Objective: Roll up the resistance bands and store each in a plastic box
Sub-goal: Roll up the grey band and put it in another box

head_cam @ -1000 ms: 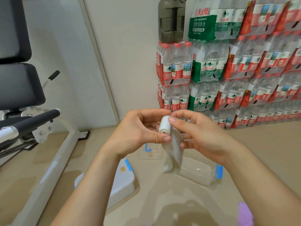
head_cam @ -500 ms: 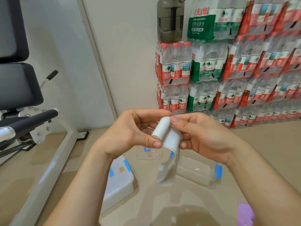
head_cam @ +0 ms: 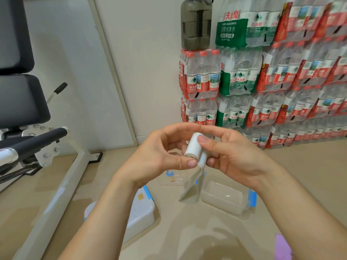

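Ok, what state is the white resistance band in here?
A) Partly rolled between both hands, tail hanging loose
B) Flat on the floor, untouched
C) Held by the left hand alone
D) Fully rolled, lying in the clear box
A: the left hand and right hand both pinch the white resistance band as a roll, with its unrolled tail hanging above the open clear plastic box.

The beige floor [head_cam: 187, 231] carries a closed white box [head_cam: 139, 212] with blue clips, and just right of it an open clear box [head_cam: 223, 205]. Beyond them lies what seems a clear lid [head_cam: 172, 179]. A white bench leg [head_cam: 56, 194] crosses the left side, water-bottle packs [head_cam: 262, 109] line the far edge, and a purple item [head_cam: 283, 246] lies near right.
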The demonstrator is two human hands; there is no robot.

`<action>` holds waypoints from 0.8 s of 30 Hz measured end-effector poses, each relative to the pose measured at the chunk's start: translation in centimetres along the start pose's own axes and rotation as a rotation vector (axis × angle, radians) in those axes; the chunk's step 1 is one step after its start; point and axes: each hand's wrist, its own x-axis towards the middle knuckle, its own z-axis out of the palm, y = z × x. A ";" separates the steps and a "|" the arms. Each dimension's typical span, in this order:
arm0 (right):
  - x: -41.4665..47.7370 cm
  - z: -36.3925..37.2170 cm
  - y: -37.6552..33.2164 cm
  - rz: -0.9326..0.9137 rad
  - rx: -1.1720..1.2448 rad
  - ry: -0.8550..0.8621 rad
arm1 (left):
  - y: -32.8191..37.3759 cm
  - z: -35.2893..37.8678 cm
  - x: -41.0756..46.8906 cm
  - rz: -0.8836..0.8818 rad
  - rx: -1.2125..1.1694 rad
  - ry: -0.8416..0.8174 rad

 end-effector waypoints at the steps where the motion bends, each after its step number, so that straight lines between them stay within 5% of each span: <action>1: 0.0 -0.1 -0.1 -0.001 0.063 -0.003 | -0.3 0.2 0.2 0.006 -0.086 -0.004; 6: -0.3 0.0 -0.4 0.009 0.118 -0.062 | -0.8 0.2 0.6 0.047 -0.261 0.035; 13: -0.7 0.3 -0.4 0.012 -0.099 -0.077 | -0.1 -0.3 0.1 -0.012 -0.053 -0.013; 24: -0.6 -0.2 -0.4 0.084 -0.037 -0.148 | 0.1 -1.2 -0.4 -0.031 -0.080 -0.084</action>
